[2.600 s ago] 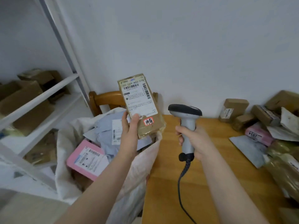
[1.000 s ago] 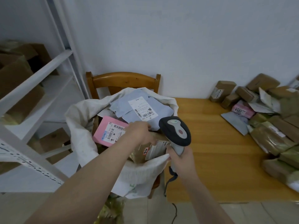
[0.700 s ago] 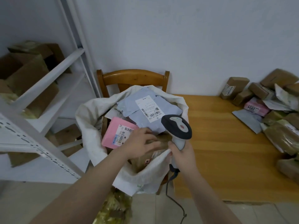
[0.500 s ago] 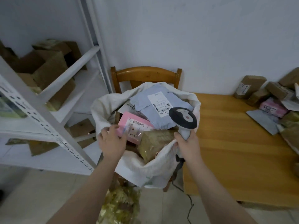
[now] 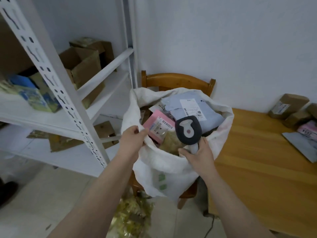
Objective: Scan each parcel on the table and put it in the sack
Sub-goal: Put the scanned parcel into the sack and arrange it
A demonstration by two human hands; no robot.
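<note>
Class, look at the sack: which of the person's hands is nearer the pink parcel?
Left. The left hand grips the sack rim right beside the pink parcel; the right hand holds the scanner farther off to its right.

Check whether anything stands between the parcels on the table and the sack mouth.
Yes: the scanner, held in the right hand, sits over the sack mouth on the table side; the left hand grips its rim.
</note>
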